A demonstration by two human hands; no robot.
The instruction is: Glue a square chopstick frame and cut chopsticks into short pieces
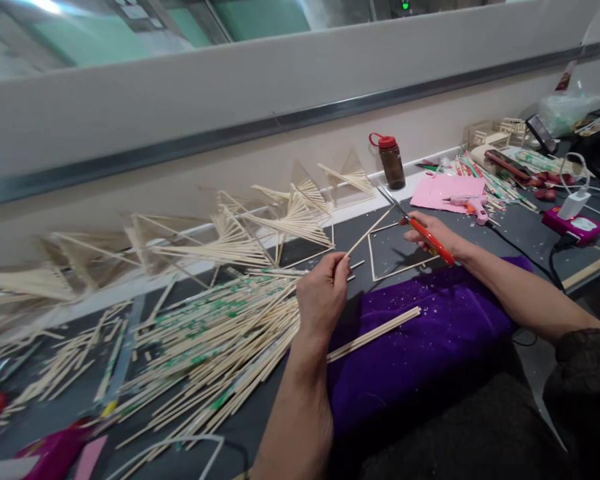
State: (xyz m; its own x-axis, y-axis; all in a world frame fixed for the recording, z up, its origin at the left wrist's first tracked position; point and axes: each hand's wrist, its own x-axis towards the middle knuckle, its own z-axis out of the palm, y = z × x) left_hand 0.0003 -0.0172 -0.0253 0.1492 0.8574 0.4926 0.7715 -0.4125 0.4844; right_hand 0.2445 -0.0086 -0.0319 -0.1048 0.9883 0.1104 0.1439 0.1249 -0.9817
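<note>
Pinched in my left hand [323, 291] is one end of a thin wooden stick [370, 233], which slants up to the right. My right hand [435, 233] grips scissors [433, 243] with red-orange handles. Their blades are at the stick's far end; whether they touch it I cannot tell. Below them a rectangular frame of sticks [371, 257] lies on the dark table. A small bundle of sticks [380, 333] rests on the purple cloth [430, 327] in front of me, among pale scraps.
Loose sticks [230, 333], some in green-printed wrappers, cover the table at left. Twisted stick models [300, 213] line the wall. A brown bottle with a red lid [392, 163], a pink glue gun [473, 205] on pink foam, and a magenta power block [573, 227] stand toward the right.
</note>
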